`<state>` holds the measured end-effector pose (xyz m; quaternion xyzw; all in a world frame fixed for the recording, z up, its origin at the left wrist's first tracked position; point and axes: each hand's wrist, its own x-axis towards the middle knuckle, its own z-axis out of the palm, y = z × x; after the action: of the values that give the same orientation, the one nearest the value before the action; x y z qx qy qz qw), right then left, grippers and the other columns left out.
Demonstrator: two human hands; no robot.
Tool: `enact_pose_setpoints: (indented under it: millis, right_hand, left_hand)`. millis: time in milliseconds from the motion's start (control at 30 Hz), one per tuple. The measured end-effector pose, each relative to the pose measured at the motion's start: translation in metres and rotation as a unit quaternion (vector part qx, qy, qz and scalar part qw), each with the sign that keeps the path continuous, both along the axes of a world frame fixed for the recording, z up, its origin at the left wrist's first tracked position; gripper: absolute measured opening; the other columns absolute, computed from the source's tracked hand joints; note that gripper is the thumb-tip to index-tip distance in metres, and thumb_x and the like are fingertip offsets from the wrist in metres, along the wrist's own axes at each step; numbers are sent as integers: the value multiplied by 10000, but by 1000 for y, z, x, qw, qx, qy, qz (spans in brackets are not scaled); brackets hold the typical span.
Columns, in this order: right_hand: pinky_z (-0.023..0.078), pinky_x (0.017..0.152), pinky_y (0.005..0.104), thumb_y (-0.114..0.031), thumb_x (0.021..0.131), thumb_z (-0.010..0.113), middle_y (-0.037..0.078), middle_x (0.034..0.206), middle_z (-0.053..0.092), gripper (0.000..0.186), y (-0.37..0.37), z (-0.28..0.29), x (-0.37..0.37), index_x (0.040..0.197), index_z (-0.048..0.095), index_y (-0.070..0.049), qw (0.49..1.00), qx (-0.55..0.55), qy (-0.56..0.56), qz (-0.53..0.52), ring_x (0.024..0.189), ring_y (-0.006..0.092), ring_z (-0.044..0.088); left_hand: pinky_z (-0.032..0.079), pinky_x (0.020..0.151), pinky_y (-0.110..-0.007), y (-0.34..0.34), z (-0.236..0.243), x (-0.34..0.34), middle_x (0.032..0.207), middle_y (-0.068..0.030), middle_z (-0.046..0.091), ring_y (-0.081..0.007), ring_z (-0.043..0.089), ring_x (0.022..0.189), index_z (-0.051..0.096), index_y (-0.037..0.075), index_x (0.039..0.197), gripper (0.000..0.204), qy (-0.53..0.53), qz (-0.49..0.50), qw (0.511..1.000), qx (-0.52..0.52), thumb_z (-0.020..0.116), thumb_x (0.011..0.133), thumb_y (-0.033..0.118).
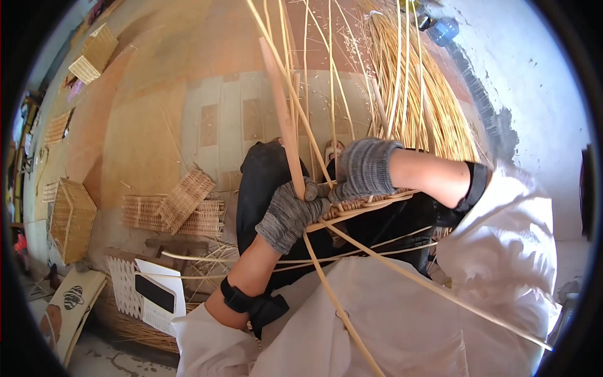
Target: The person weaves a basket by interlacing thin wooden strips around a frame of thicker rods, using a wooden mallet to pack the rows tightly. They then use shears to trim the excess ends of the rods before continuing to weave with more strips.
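Observation:
Over my lap lies a woven cane piece point(372, 202), with long stakes rising from its far edge. Closed around its left end is my left hand point(287, 215), in a grey knit glove, its thumb against the foot of a thick peeled stick point(281, 94). My right hand point(367, 168), gloved alike, presses down beside it with curled fingers on the woven edge. The two hands touch; their fingertips are partly hidden. Loose pale canes point(402, 271) run from the weave back across my white clothing.
A large bundle of canes point(449, 103) lies ahead on the right, by the wall point(527, 69). Flat woven panels point(179, 204) rest on the floor at left. Beyond are baskets point(73, 221). A phone point(155, 294) sits on white paper point(176, 314) near my left elbow.

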<state>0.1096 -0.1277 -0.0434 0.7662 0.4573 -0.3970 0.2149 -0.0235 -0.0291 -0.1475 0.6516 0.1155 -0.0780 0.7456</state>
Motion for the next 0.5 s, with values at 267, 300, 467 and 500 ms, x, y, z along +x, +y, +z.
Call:
enact_pose_setpoints:
  millis: [267, 300, 467, 500]
  right_hand:
    - [432, 656, 356, -199, 712, 613, 71, 826, 610, 245, -62, -1, -65, 901, 649, -48, 903, 128, -211, 352, 751, 221, 576]
    - [442, 672, 366, -211, 706, 622, 81, 838, 608, 280, -68, -4, -62, 932, 637, -47, 905, 215, -208, 303, 767, 235, 578]
    - [491, 780, 370, -285, 740, 592, 117, 973, 596, 493, -61, 33, -51, 1152, 543, -20, 891, 445, 60, 59, 883, 264, 591]
    - [492, 784, 371, -280, 758, 593, 125, 988, 597, 485, -57, 38, -60, 1161, 536, -16, 850, 467, 206, 133, 877, 274, 594]
  left_hand:
    - [457, 550, -212, -2, 18, -4, 755, -29, 553, -125, 526, 589, 459, 96, 729, 213, 80, 80, 978, -172, 650, 784, 18]
    - [459, 561, -210, 0, 17, -4, 767, -32, 557, -129, 525, 592, 457, 96, 738, 213, 65, 66, 968, -235, 651, 783, 22]
    - [454, 684, -269, 39, 12, 1, 811, -35, 528, -149, 513, 740, 427, 82, 786, 338, -153, -203, 967, -26, 748, 720, 165]
    - [441, 688, -276, 41, 10, 1, 785, -33, 506, -143, 486, 740, 418, 69, 780, 392, -233, -223, 946, 41, 776, 696, 204]
